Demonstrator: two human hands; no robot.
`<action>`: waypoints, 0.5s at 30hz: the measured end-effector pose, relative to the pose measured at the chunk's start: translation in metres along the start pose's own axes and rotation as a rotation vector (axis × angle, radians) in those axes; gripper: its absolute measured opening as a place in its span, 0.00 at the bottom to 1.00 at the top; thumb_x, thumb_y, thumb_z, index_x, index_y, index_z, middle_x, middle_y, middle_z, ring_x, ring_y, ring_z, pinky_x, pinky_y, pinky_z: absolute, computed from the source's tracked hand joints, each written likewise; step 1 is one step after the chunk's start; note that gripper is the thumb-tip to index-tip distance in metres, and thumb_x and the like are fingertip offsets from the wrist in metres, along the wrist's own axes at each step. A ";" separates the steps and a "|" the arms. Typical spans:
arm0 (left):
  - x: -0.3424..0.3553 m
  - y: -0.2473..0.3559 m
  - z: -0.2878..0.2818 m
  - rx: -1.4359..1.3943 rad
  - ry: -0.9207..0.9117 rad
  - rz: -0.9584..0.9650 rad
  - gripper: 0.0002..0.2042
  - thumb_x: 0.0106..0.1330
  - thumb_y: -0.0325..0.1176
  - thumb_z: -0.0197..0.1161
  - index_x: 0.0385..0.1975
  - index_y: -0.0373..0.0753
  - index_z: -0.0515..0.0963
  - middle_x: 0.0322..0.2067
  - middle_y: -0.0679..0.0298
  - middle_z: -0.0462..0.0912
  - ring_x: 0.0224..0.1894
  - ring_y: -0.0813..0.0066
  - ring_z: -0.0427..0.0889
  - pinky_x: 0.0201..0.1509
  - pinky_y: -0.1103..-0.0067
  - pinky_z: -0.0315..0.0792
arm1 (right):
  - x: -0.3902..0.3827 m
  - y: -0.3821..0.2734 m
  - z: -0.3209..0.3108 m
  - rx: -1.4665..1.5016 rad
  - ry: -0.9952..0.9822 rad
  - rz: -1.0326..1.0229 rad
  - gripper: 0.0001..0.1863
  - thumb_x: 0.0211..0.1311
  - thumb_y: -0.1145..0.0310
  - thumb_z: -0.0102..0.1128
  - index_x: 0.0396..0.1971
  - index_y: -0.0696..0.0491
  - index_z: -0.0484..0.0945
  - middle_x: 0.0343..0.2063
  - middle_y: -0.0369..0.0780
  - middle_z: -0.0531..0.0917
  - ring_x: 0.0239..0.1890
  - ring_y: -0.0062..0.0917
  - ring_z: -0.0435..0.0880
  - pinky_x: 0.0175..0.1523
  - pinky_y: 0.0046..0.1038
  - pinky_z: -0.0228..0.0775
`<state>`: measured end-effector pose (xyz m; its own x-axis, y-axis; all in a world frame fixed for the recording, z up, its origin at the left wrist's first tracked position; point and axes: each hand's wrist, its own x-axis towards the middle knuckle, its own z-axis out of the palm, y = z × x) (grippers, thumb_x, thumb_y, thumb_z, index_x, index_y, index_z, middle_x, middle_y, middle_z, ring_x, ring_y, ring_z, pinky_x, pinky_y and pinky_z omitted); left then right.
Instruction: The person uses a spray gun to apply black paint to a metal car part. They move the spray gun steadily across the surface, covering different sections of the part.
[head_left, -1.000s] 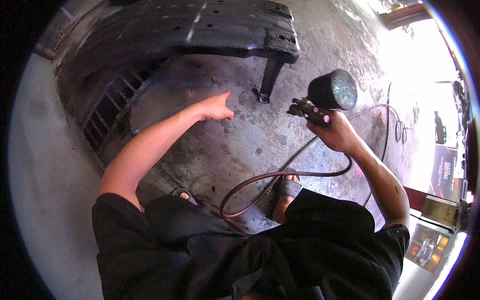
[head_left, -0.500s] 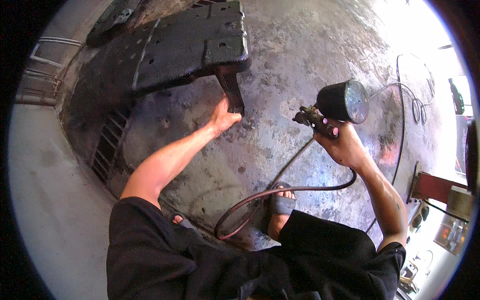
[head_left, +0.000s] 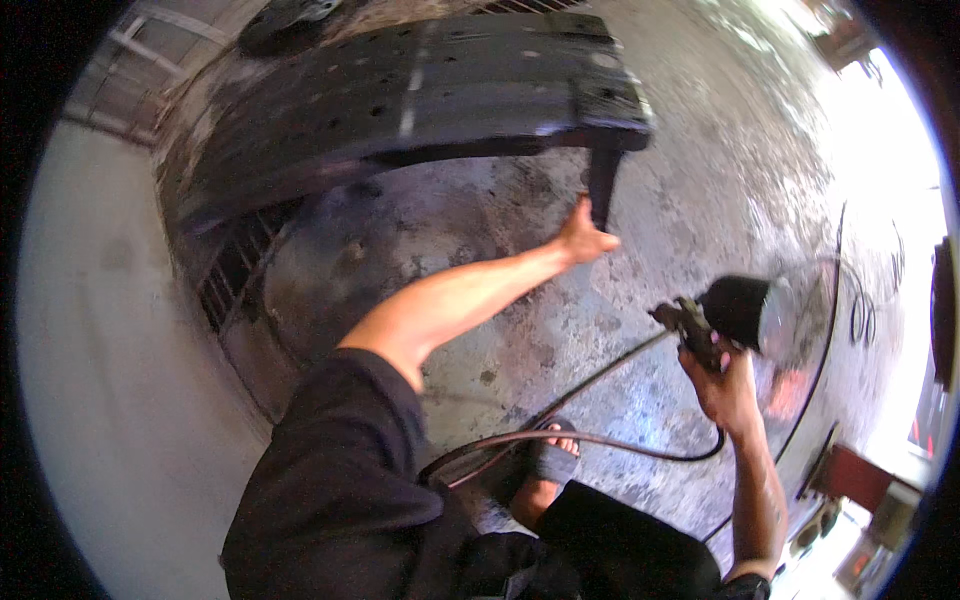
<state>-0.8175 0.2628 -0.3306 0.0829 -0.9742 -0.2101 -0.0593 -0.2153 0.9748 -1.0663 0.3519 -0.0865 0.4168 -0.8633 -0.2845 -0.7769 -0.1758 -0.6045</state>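
Note:
A long black panel with small holes and a pale line across it lies at the upper left, above the floor. Beneath its right end a black leg points down. My left hand is closed on the leg's lower part, thumb to the right and the other fingers partly hidden. At the right, my right hand grips a spray gun with a round black cup. The gun's front end points left, apart from the panel. From it a dark hose loops past my foot.
A slatted floor drain lies beyond the pale ledge on the left. Another black part rests at the far left. A thin black cable crosses the floor at the right, near a red-brown metal piece.
The view has swung. My left hand and the panel's right end appear farther right. My right hand, still holding the spray gun, appears lower and slightly right.

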 end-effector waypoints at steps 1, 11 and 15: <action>0.017 0.002 0.019 0.058 0.071 -0.011 0.44 0.44 0.32 0.71 0.64 0.25 0.58 0.56 0.50 0.74 0.56 0.62 0.75 0.60 0.70 0.72 | -0.004 0.006 -0.002 0.127 -0.004 0.010 0.18 0.59 0.72 0.64 0.49 0.60 0.78 0.37 0.44 0.82 0.38 0.30 0.76 0.46 0.32 0.71; 0.128 0.052 0.138 0.295 -0.051 -0.125 0.53 0.41 0.41 0.71 0.67 0.23 0.50 0.66 0.33 0.52 0.71 0.49 0.52 0.74 0.76 0.51 | -0.035 0.045 -0.015 -0.015 0.192 0.226 0.11 0.58 0.72 0.69 0.38 0.61 0.82 0.30 0.37 0.83 0.34 0.22 0.78 0.44 0.28 0.72; 0.102 0.080 0.125 0.354 -0.065 0.025 0.44 0.45 0.43 0.69 0.61 0.26 0.57 0.59 0.37 0.58 0.63 0.52 0.58 0.67 0.74 0.56 | -0.032 0.067 -0.023 -0.025 0.186 0.295 0.09 0.59 0.74 0.69 0.38 0.60 0.85 0.33 0.37 0.87 0.34 0.21 0.81 0.43 0.28 0.74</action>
<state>-0.9381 0.1382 -0.2838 0.0146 -0.9793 -0.2020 -0.4022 -0.1907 0.8955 -1.1422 0.3567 -0.1009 0.0815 -0.9497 -0.3022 -0.8635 0.0841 -0.4973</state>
